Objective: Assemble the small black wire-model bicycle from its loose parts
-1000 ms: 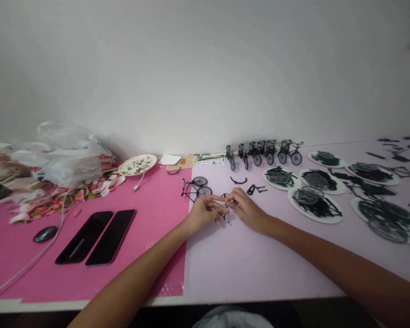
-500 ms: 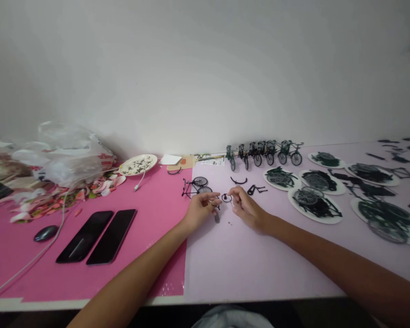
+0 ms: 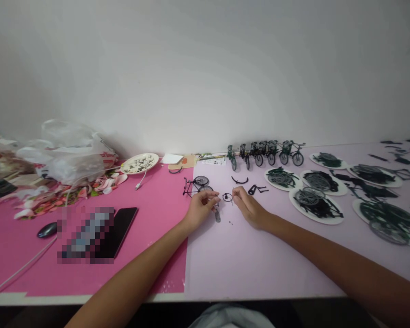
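And the hands have parted, baring a small ring (image 3: 227, 197) between them, left hand (image 3: 198, 210) pinching a dark part (image 3: 217, 204), right hand (image 3: 250, 210) curled, its grip unclear, toy bike (image 3: 188, 186) beyond the left.

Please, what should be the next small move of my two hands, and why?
Perhaps bring the right hand a little toward the left hand, to steady the small dark part. That part shows at the left fingertips, and the right fingertips are close by, just past the small black ring. Whether the right hand holds something is too small to tell.
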`<state>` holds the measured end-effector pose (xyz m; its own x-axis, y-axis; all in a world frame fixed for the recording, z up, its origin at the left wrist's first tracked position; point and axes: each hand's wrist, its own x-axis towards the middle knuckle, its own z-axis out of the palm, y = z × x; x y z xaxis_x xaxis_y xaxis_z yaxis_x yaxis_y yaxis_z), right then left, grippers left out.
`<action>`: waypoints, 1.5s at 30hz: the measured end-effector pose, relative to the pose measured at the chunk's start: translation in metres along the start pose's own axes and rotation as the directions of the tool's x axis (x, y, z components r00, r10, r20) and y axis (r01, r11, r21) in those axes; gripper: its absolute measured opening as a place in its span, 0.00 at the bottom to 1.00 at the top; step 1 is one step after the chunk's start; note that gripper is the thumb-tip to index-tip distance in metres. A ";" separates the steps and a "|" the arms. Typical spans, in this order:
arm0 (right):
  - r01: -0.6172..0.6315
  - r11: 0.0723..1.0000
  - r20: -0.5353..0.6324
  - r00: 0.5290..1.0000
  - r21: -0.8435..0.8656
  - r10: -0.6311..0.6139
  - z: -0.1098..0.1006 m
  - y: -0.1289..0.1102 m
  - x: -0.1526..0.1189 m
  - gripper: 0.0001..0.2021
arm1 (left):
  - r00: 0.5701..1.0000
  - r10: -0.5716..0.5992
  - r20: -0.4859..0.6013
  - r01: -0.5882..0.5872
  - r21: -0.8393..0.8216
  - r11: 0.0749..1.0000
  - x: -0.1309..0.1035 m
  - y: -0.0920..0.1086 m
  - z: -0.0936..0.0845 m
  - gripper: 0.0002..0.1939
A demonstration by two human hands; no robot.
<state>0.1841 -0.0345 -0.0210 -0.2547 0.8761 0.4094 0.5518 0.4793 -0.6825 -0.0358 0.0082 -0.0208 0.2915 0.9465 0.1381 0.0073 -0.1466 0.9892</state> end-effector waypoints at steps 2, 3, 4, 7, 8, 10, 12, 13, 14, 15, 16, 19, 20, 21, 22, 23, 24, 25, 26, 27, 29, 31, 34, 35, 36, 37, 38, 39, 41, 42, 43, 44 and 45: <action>0.007 1.000 -0.017 1.000 -0.005 -0.007 0.003 0.002 0.001 0.10 | 1.000 0.000 0.013 0.000 0.005 1.000 0.000 -0.001 0.000 0.22; 0.014 1.000 -0.015 1.000 -0.003 -0.014 0.005 0.003 0.002 0.10 | 1.000 0.001 0.018 -0.001 0.009 1.000 0.000 -0.001 0.000 0.22; 0.022 1.000 -0.009 1.000 0.002 -0.022 0.005 0.004 0.003 0.10 | 1.000 0.003 0.022 -0.003 0.013 1.000 0.000 -0.001 -0.001 0.22; 0.053 0.999 0.002 0.999 0.002 -0.053 0.005 0.005 0.006 0.12 | 0.999 0.008 0.038 -0.009 0.018 1.000 -0.001 -0.001 -0.001 0.23; 0.064 0.998 -0.010 0.998 -0.006 -0.064 0.005 0.005 0.006 0.13 | 0.999 0.008 0.041 -0.009 0.017 1.000 -0.001 0.000 -0.001 0.23; 0.091 0.995 -0.050 0.994 -0.030 -0.092 0.004 0.006 0.007 0.14 | 0.999 0.002 0.045 -0.003 0.013 1.000 -0.002 0.000 0.000 0.24; 0.113 0.992 -0.087 0.989 -0.052 -0.118 0.004 0.007 0.007 0.15 | 0.999 -0.003 0.050 0.002 0.017 1.000 -0.002 0.001 0.000 0.24; 0.120 0.991 -0.098 0.987 -0.061 -0.125 0.004 0.007 0.007 0.15 | 0.998 -0.005 0.055 0.004 0.021 1.000 -0.002 0.002 0.000 0.24; 0.123 0.990 -0.103 0.986 -0.071 -0.130 0.005 0.007 0.007 0.16 | 0.998 -0.007 0.062 0.005 0.026 1.000 -0.003 0.003 0.000 0.24; 0.126 0.989 -0.108 0.985 -0.079 -0.134 0.005 0.007 0.008 0.16 | 0.997 -0.007 0.071 0.005 0.032 0.999 -0.003 0.003 0.000 0.24; 0.130 0.988 -0.112 0.984 -0.085 -0.139 0.005 0.007 0.008 0.15 | 0.997 -0.005 0.080 0.002 0.039 0.999 -0.004 0.004 0.000 0.24; 0.145 0.985 -0.128 0.979 -0.091 -0.156 0.005 0.006 0.008 0.14 | 0.994 0.011 0.110 -0.018 0.069 0.997 -0.005 0.006 0.000 0.23; 0.146 0.985 -0.130 0.979 -0.091 -0.157 0.005 0.006 0.008 0.14 | 0.993 0.017 0.120 -0.026 0.078 0.997 -0.006 0.006 0.001 0.23; 0.145 0.985 -0.130 0.979 -0.094 -0.156 0.004 0.006 0.008 0.13 | 0.991 0.021 0.129 -0.032 0.084 0.996 -0.006 0.006 0.001 0.23; 0.142 0.985 -0.126 0.980 -0.096 -0.154 0.004 0.006 0.008 0.13 | 0.991 0.023 0.133 -0.035 0.086 0.996 -0.006 0.006 0.001 0.23; 0.142 0.985 -0.123 0.980 -0.100 -0.154 0.004 0.006 0.008 0.13 | 0.991 0.022 0.136 -0.034 0.083 0.996 -0.006 0.005 0.001 0.23; 0.144 0.984 -0.122 0.980 -0.102 -0.156 0.004 0.006 0.008 0.13 | 0.990 0.020 0.137 -0.031 0.079 0.996 -0.006 0.005 0.001 0.22; 0.148 0.984 -0.123 0.979 -0.102 -0.160 0.005 0.006 0.007 0.13 | 0.990 0.017 0.138 -0.028 0.074 0.997 -0.005 0.004 0.002 0.22; 0.152 0.983 -0.126 0.978 -0.100 -0.164 0.005 0.006 0.007 0.13 | 0.990 0.014 0.140 -0.024 0.068 0.997 -0.005 0.004 0.002 0.23; 0.157 0.983 -0.127 0.977 -0.096 -0.169 0.005 0.007 0.007 0.12 | 0.990 0.010 0.143 -0.019 0.060 0.998 -0.005 0.004 0.002 0.23; 0.162 0.982 -0.124 0.977 -0.092 -0.173 0.005 0.007 0.007 0.12 | 0.989 0.004 0.150 -0.012 0.046 0.999 -0.005 0.004 0.002 0.23; 0.162 0.982 -0.118 0.978 -0.093 -0.172 0.005 0.008 0.007 0.12 | 0.988 0.003 0.155 -0.009 0.038 0.999 -0.006 0.004 0.002 0.22; 0.151 0.984 -0.112 0.981 -0.094 -0.161 0.005 0.008 0.007 0.12 | 0.987 0.000 0.160 -0.005 0.036 0.999 -0.006 0.006 0.002 0.23; 0.147 0.985 -0.111 0.981 -0.093 -0.157 0.005 0.007 0.007 0.12 | 0.987 -0.002 0.161 -0.003 0.035 0.999 -0.006 0.006 0.002 0.23; 0.143 0.985 -0.109 0.982 -0.093 -0.153 0.005 0.007 0.007 0.12 | 0.987 -0.004 0.163 -0.001 0.036 0.999 -0.006 0.007 0.002 0.23; 0.141 0.986 -0.108 0.983 -0.094 -0.151 0.005 0.006 0.007 0.12 | 0.986 -0.006 0.164 0.000 0.037 0.999 -0.006 0.008 0.002 0.23; 0.140 0.986 -0.106 0.983 -0.096 -0.150 0.005 0.006 0.007 0.12 | 0.986 -0.006 0.164 -0.001 0.039 0.999 -0.006 0.008 0.002 0.24; 0.139 0.985 -0.104 0.983 -0.098 -0.149 0.004 0.005 0.007 0.12 | 0.986 -0.005 0.165 -0.002 0.041 0.999 -0.006 0.008 0.002 0.24; 0.136 0.986 -0.099 0.984 -0.100 -0.145 0.004 0.005 0.007 0.12 | 0.986 -0.002 0.168 -0.006 0.043 0.999 -0.007 0.008 0.002 0.23; 0.133 0.986 -0.097 0.985 -0.098 -0.143 0.004 0.005 0.007 0.13 | 0.985 0.003 0.170 -0.011 0.045 0.999 -0.007 0.008 0.002 0.23; 0.131 0.987 -0.096 0.985 -0.096 -0.141 0.004 0.006 0.007 0.13 | 0.985 0.009 0.173 -0.017 0.048 0.999 -0.007 0.007 0.002 0.23; 0.130 0.987 -0.096 0.986 -0.094 -0.139 0.004 0.006 0.007 0.14 | 0.985 0.014 0.175 -0.023 0.053 0.998 -0.007 0.007 0.002 0.23; 0.128 0.987 -0.095 0.986 -0.094 -0.137 0.004 0.007 0.007 0.14 | 0.985 0.017 0.174 -0.028 0.060 0.998 -0.007 0.006 0.001 0.24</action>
<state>0.1824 -0.0249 -0.0253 -0.2514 0.7934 0.5543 0.5867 0.5805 -0.5647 -0.0363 0.0005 -0.0155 0.4535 0.8796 0.1438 0.0569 -0.1896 0.9802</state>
